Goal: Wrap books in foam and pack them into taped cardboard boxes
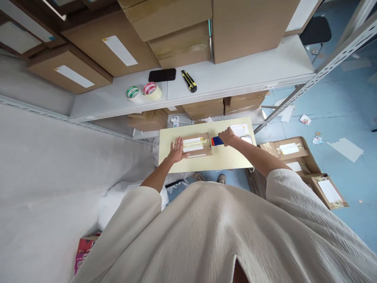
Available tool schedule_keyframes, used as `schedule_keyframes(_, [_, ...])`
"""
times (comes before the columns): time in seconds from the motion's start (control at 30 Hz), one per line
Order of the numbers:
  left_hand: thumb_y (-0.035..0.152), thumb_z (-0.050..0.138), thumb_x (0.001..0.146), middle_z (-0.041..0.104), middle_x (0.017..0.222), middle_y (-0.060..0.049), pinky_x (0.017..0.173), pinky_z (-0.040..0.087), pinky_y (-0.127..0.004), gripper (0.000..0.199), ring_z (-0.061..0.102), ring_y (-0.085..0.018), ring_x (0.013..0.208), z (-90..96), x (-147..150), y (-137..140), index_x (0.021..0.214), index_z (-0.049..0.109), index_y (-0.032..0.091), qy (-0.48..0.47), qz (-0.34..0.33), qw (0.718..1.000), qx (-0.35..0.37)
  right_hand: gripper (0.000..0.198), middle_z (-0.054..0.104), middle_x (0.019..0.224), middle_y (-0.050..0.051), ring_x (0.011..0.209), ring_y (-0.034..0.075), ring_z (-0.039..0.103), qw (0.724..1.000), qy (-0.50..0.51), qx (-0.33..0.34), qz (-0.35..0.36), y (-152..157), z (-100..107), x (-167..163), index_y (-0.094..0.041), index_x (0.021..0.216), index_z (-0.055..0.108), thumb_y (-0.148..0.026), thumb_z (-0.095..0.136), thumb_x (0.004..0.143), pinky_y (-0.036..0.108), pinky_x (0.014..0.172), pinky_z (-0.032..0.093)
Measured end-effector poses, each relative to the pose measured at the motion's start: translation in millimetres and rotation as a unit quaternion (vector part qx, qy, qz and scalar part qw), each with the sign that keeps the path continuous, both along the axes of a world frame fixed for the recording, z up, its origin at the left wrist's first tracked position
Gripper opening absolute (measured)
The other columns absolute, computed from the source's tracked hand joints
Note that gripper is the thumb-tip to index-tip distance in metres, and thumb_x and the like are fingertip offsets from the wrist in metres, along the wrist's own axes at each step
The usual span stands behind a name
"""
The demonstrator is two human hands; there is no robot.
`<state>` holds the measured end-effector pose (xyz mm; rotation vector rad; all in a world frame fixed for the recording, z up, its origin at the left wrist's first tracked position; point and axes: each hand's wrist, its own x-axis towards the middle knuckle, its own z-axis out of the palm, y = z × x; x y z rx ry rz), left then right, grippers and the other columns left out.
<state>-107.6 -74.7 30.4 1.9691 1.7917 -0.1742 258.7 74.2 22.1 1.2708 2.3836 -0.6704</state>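
Note:
A small cardboard box [207,149] with white labels and a yellowish strip of tape along its top lies on the pale yellow table [173,167]. My left hand [177,150] rests flat on the box's left end, fingers spread and open. At the opposite end, my right hand [227,136] is closed around a flat blue tool with a red-orange end [217,141]; its kind is not clear. The red-orange end is close to the box's right edge; I cannot tell whether they touch. White labels or papers [240,129] lie beyond my right hand.
On the shelf [212,80] ahead are a black phone [162,75], a yellow-black utility knife [189,81] and two tape rolls [152,90], below large cardboard boxes [126,51]. Opened cartons [306,157] stand right on the blue floor, with paper scraps [347,149]. A wall [59,157] is left.

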Motion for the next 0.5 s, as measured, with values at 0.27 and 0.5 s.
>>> schedule_keyframes(0.27, [0.086,0.051,0.103,0.004,0.194,-0.028,0.141,-0.002,-0.073,0.124,-0.002,-0.046,0.181,-11.0,-7,0,0.188,0.001,0.010,-0.014,-0.008,1.000,0.008,0.071,0.081,0.125,0.022,0.125,0.044,0.076,0.994,-0.072,-0.007,-0.081,-16,-14,38,-0.019,0.132,0.068,-0.043,0.099,0.074,0.055,0.118,0.039])
schedule_keyframes(0.5, [0.087,0.052,0.103,0.003,0.193,-0.031,0.144,0.011,-0.067,0.127,-0.002,-0.047,0.181,-27.3,-12,0,0.186,0.003,0.005,-0.068,-0.022,0.997,0.041,0.073,0.077,0.131,0.024,0.129,0.042,0.072,0.964,-0.027,-0.044,-0.261,-42,-23,73,-0.016,0.142,0.057,-0.073,0.073,0.099,0.056,0.118,0.042])
